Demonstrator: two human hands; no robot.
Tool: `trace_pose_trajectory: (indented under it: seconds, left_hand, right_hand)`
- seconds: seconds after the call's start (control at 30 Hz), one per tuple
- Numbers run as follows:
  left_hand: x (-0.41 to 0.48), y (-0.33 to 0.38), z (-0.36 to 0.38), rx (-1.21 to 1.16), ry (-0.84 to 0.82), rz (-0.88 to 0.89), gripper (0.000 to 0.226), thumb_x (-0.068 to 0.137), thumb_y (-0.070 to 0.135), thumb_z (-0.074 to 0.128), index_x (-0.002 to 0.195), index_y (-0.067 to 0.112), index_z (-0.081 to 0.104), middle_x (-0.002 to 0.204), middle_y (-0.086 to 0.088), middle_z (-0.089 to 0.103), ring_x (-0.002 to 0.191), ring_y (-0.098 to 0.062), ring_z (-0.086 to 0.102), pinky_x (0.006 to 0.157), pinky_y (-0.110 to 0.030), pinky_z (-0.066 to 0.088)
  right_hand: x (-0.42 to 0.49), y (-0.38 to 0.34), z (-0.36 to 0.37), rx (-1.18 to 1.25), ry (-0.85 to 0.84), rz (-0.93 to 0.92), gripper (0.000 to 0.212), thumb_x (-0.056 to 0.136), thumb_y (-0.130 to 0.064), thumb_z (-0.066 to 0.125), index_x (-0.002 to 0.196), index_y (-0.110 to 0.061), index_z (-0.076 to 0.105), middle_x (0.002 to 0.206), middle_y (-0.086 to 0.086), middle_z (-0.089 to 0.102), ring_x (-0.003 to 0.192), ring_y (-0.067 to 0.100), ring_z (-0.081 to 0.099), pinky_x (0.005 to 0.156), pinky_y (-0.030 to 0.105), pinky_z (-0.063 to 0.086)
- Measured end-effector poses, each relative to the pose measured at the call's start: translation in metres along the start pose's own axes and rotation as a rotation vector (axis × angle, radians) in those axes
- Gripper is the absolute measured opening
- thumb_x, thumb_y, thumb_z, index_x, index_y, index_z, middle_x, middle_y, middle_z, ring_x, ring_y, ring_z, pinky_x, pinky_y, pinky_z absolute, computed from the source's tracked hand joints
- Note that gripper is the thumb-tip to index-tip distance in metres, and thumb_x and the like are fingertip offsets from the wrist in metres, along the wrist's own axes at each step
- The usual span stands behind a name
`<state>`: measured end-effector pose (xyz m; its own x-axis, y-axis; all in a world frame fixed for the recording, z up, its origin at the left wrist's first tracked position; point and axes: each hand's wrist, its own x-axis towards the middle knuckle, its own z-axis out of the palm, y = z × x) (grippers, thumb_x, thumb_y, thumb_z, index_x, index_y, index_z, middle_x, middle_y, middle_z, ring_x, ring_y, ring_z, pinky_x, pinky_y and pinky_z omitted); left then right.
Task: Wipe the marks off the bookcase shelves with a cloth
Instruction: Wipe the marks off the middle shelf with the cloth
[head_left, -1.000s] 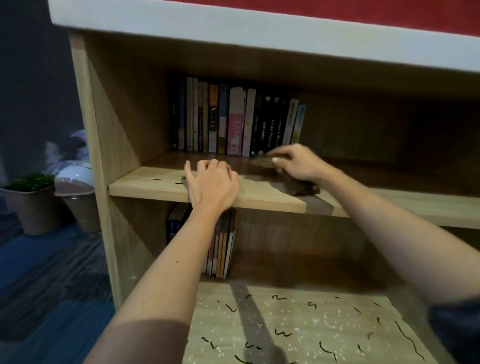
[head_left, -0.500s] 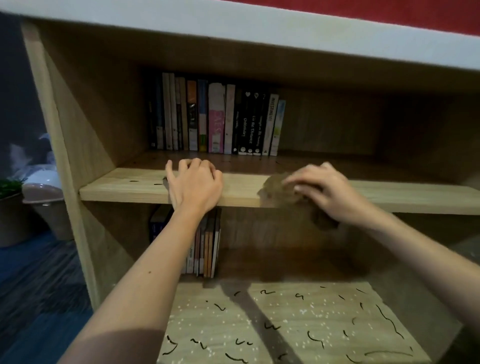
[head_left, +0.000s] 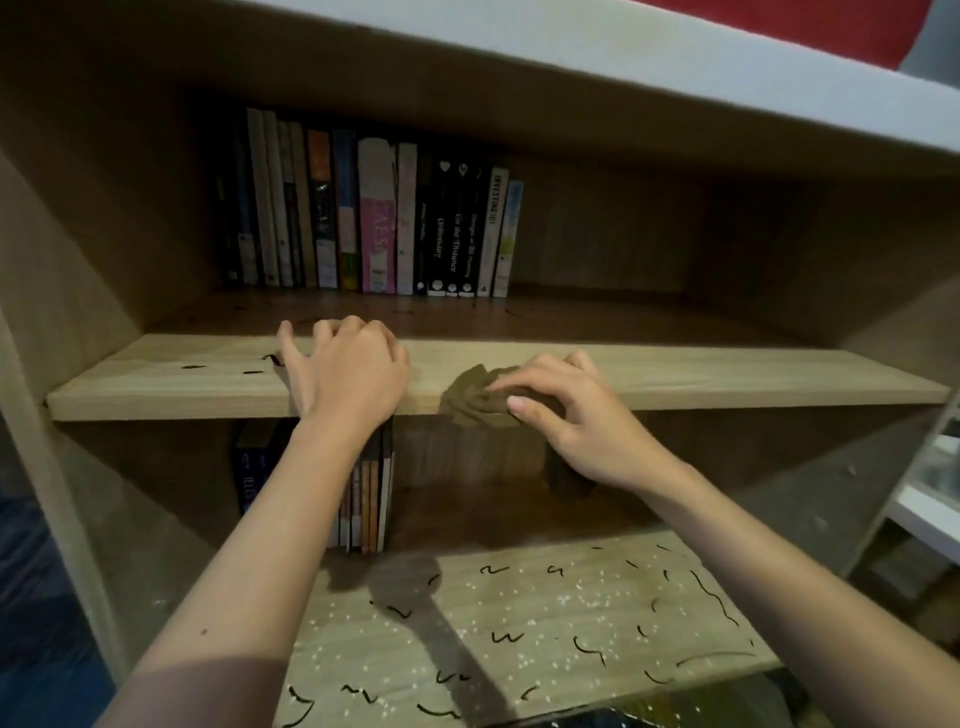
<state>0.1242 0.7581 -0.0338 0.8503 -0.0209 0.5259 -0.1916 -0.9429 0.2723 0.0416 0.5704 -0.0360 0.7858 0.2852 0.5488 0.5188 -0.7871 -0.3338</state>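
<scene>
Right hand, fingers clamped on the crumpled brown cloth, which sits at the front edge of the middle shelf. Left hand rests on the same edge, fingers loosely bent, gripping nothing. Black marks lie just left of it.

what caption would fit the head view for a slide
Right hand holds a brown cloth against the upper shelf while the left hand rests on its front edge.
</scene>
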Motion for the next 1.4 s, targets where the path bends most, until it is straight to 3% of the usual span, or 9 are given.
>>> trace_pose_trajectory:
  seconds: [0.1, 0.23, 0.37, 0.63, 0.73, 0.87, 1.1, 1.3, 1.4]
  left_hand:
    - [0.013, 0.028, -0.006, -0.084, -0.004, 0.142, 0.031, 0.094, 0.030, 0.038, 0.118, 0.023, 0.058, 0.127, -0.002, 0.052, 0.126, -0.024, 0.039, 0.113, -0.050, 0.000]
    - [0.034, 0.075, -0.008, -0.231, -0.147, 0.235, 0.033, 0.095, 0.031, 0.039, 0.120, 0.019, 0.057, 0.128, -0.004, 0.052, 0.126, -0.026, 0.039, 0.112, -0.050, 0.009]
    - [0.038, 0.083, 0.015, -0.131, -0.226, 0.220, 0.036, 0.096, 0.032, 0.035, 0.121, 0.017, 0.056, 0.130, -0.005, 0.051, 0.126, -0.026, 0.039, 0.111, -0.052, 0.012]
    - [0.038, 0.082, 0.032, -0.133, -0.211, 0.198, 0.043, 0.098, 0.037, 0.027, 0.128, 0.015, 0.050, 0.134, -0.005, 0.045, 0.128, -0.025, 0.034, 0.112, -0.050, 0.008]
    - [0.041, 0.081, 0.034, -0.129, -0.222, 0.161, 0.042, 0.098, 0.036, 0.029, 0.129, 0.016, 0.049, 0.136, -0.005, 0.044, 0.129, -0.023, 0.033, 0.112, -0.048, 0.007]
    - [0.043, 0.082, 0.034, -0.099, -0.287, 0.131, 0.042, 0.098, 0.037, 0.028, 0.128, 0.018, 0.050, 0.137, -0.005, 0.043, 0.132, -0.022, 0.031, 0.112, -0.049, 0.004]
    - [0.044, 0.083, 0.034, -0.055, -0.347, 0.088, 0.042, 0.097, 0.036, 0.027, 0.128, 0.019, 0.049, 0.137, -0.005, 0.044, 0.132, -0.021, 0.035, 0.112, -0.050, -0.004]
    - [0.044, 0.083, 0.033, -0.065, -0.346, 0.079, 0.041, 0.097, 0.035, 0.026, 0.125, 0.019, 0.051, 0.132, -0.003, 0.047, 0.126, -0.021, 0.041, 0.112, -0.051, -0.008]
    - [0.045, 0.083, 0.034, -0.072, -0.335, 0.072, 0.041, 0.097, 0.036, 0.026, 0.124, 0.019, 0.052, 0.131, -0.003, 0.048, 0.126, -0.021, 0.042, 0.112, -0.051, -0.008]
  right_hand:
    - [0.004, 0.009, -0.024, 0.102, -0.003, 0.066, 0.022, 0.094, -0.024, 0.048, 0.113, -0.027, 0.059, 0.104, -0.013, 0.059, 0.100, 0.004, 0.048, 0.091, 0.024, 0.034]
    - [0.039, 0.050, -0.036, -0.168, 0.234, 0.347, 0.028, 0.096, -0.030, 0.043, 0.122, -0.034, 0.051, 0.116, -0.005, 0.054, 0.110, 0.018, 0.038, 0.097, 0.041, 0.028]
    - [0.046, 0.075, -0.026, -0.268, -0.133, 0.343, 0.038, 0.097, -0.023, 0.037, 0.130, -0.039, 0.044, 0.121, -0.004, 0.047, 0.108, 0.020, 0.033, 0.093, 0.040, 0.022]
    - [0.122, 0.164, -0.025, -0.370, -0.183, 0.656, 0.037, 0.098, -0.030, 0.031, 0.129, -0.017, 0.046, 0.139, 0.013, 0.040, 0.133, 0.037, 0.026, 0.109, 0.051, 0.016]
    - [0.153, 0.195, -0.015, -0.441, -0.189, 0.664, 0.033, 0.094, -0.032, 0.040, 0.120, -0.013, 0.051, 0.135, 0.015, 0.043, 0.124, 0.038, 0.036, 0.102, 0.048, 0.029]
    - [0.185, 0.214, -0.008, -0.387, -0.289, 0.626, 0.040, 0.092, -0.030, 0.048, 0.128, -0.015, 0.048, 0.143, 0.014, 0.035, 0.130, 0.039, 0.027, 0.106, 0.048, 0.022]
    - [0.173, 0.209, -0.002, -0.168, -0.317, 0.221, 0.036, 0.098, -0.015, 0.035, 0.120, -0.035, 0.056, 0.128, -0.001, 0.045, 0.120, 0.025, 0.036, 0.106, 0.041, 0.027]
    - [0.197, 0.221, -0.007, -0.226, -0.337, 0.388, 0.043, 0.094, -0.003, 0.037, 0.131, -0.021, 0.052, 0.141, 0.008, 0.043, 0.124, 0.027, 0.045, 0.099, 0.029, 0.035]
    - [0.201, 0.206, 0.007, -0.218, -0.320, 0.322, 0.046, 0.092, -0.012, 0.037, 0.126, -0.040, 0.052, 0.144, 0.002, 0.040, 0.128, 0.030, 0.039, 0.109, 0.043, 0.030]
